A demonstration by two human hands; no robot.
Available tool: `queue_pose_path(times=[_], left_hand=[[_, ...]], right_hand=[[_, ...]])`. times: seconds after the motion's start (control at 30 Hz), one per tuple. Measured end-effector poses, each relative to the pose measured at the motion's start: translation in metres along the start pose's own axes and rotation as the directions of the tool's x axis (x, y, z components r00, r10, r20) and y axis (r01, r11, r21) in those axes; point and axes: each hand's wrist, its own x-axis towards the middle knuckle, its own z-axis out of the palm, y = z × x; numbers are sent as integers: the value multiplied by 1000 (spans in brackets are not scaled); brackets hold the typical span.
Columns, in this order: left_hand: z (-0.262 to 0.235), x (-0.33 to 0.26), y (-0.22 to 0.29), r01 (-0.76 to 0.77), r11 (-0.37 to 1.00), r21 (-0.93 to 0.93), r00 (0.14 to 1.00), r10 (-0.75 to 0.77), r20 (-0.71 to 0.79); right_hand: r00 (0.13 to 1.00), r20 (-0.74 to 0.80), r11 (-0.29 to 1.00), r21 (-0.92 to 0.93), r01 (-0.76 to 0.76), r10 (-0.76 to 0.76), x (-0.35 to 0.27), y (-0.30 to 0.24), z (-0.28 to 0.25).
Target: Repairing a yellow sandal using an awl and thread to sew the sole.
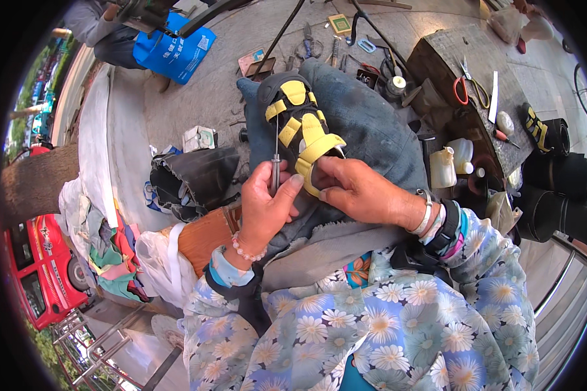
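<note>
Nearest the camera are two forearms in flowered sleeves point(385, 326), coming up from the lower edge. The left hand point(264, 208), with a bead bracelet point(248, 251) at the wrist, is clenched around a thin metal awl point(276, 163), gripping its lower part between thumb and fingers so that the shaft stands almost upright beside the sandal. The right hand point(355, 189), wearing a silver bangle point(426, 212) and dark bands, grasps the near end of a grey and yellow sandal point(297, 124), its fingers curled over the closest yellow strap. The sandal lies sole down on a blue denim cloth point(372, 130) spread over the lap, toe pointing away.

Just left of the lap sit a brown wooden block point(202, 238) and a white plastic bag point(156, 260), then an open black bag point(199, 176). To the right, two white plastic bottles point(450, 163) stand at the foot of a low dark table point(450, 49), which carries orange-handled scissors point(466, 85) and a second grey and yellow sandal point(538, 127) at its far right.

Farther off, pliers and small tools point(313, 45) lie scattered on the paved ground, and a blue shopping bag point(173, 52) rests beside another person seated at the upper left. A red vehicle point(42, 267) is parked at the far left.
</note>
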Motion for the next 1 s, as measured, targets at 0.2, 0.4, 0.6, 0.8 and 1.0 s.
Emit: queue_pose_path(times=[0.2, 0.4, 0.6, 0.8, 1.0], left_hand=[[7, 9, -7, -262, 899, 351, 960, 279, 2], [9, 1, 11, -59, 988, 146, 996, 67, -50], [-6, 8, 6, 46, 995, -86, 998, -42, 54], [-2, 6, 10, 25, 1000, 2, 999, -25, 26], [12, 6, 12, -14, 991, 136, 999, 19, -39]], right_hand=[[998, 66, 999, -43, 15, -12, 0, -8, -5], [957, -96, 915, 331, -230, 275, -20, -44, -48], [862, -242, 739, -642, 201, -445, 1, -7, -68], [839, 123, 526, -729, 439, -529, 32, -2, -72], [917, 118, 861, -319, 397, -380, 42, -17, -85]])
